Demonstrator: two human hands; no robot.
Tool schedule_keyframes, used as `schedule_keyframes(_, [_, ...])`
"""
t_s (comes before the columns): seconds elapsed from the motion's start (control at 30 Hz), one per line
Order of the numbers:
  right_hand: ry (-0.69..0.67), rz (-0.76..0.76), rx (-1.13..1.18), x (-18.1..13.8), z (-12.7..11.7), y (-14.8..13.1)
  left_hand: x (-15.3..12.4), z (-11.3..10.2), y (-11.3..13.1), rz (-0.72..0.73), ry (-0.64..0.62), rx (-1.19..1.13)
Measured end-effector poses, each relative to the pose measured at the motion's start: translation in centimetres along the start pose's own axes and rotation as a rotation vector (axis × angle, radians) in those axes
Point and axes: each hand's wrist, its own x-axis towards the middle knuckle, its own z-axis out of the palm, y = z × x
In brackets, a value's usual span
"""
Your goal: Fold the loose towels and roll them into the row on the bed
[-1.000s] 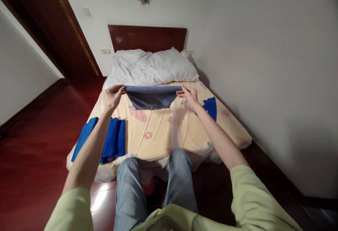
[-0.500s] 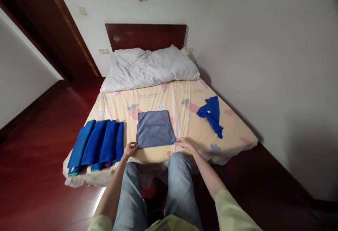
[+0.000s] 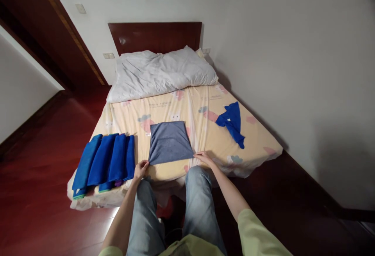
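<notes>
Two hands: both rested at the near edge of the bed (image 3: 263, 146), one at each near corner of the grey cloth (image 3: 170, 143).
Left hand (image 3: 141, 169): lay at the near left corner of the grey cloth, fingers curled down onto the sheet; grip narrow, touching the corner; cannot tell whether fabric was pinched.
Right hand (image 3: 204, 157): lay at the near right corner of the grey cloth, fingers stretched flat along the edge; grip loose, fingertips touching the cloth, nothing lifted.
Grey cloth: lay flat as a folded square on the patterned sheet, about mid-width of the bed and close to its near edge, between the two hands.
Blue towels (image 3: 105, 160): four folded lengths laid side by side on the near left part of the bed, just beside the grey cloth but apart from it; green and purple edges showed at their near ends.
Crumpled blue cloth (image 3: 233, 122): lay unfolded on the right part of the bed, well apart from the grey cloth and from both hands.
White duvet (image 3: 164, 70): bunched across the head of the bed, against the dark wooden headboard (image 3: 155, 35).
Legs in jeans (image 3: 172, 209): stood at the foot of the bed, between the forearms; pale green sleeves showed at the bottom edge.
Floor (image 3: 38, 170): dark red wood, to the left of the bed.
</notes>
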Motion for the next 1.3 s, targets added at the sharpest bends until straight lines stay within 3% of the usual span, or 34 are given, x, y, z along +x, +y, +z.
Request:
schedule_keyframes(0.17, [0.019, -0.032, 0.009, -0.1, -0.4, 1.1, -0.2, -0.5, -0.2, 0.006, -0.050, -0.010])
schedule_keyframes(0.3, [-0.008, -0.105, -0.026, -0.1, -0.5, 1.4, -0.6, -1.2, 0.7, 0.055, -0.107, 0.117])
schedule_keyframes(0.47, [-0.176, -0.133, -0.132, -0.7, -1.4, 1.9, -1.8, -2.3, 1.9, 0.094, -0.196, 0.321])
schedule_keyframes(0.6, [-0.368, -0.063, -0.222, -1.0, -2.9, 2.2, -2.7, -2.5, 1.8, -0.008, -0.364, 0.389])
schedule_keyframes(0.7, [-0.467, -0.010, -0.273, 0.7, -3.4, 1.2, -1.7, -1.9, 1.9, -0.094, -0.375, 0.377])
schedule_keyframes(0.8, [-0.387, -0.049, -0.299, 4.6, -2.7, -1.0, 1.2, -0.9, 2.5, -0.189, -0.300, 0.294])
schedule_keyframes(1.0, [0.133, -0.186, -0.327, 15.2, 1.2, -5.8, 10.5, 1.0, 5.2, -0.303, -0.062, 0.127])
schedule_keyframes(1.07, [0.235, -0.201, -0.339, 18.3, 2.3, -6.6, 13.7, 1.5, 5.9, -0.303, 0.035, 0.122])
schedule_keyframes(1.2, [0.244, -0.254, -0.354, 22.2, 3.5, -7.2, 19.1, 1.9, 6.6, -0.253, 0.132, 0.055])
schedule_keyframes(1.3, [0.233, -0.274, -0.367, 23.6, 3.8, -7.3, 21.7, 1.7, 6.9, -0.188, 0.137, 0.031])
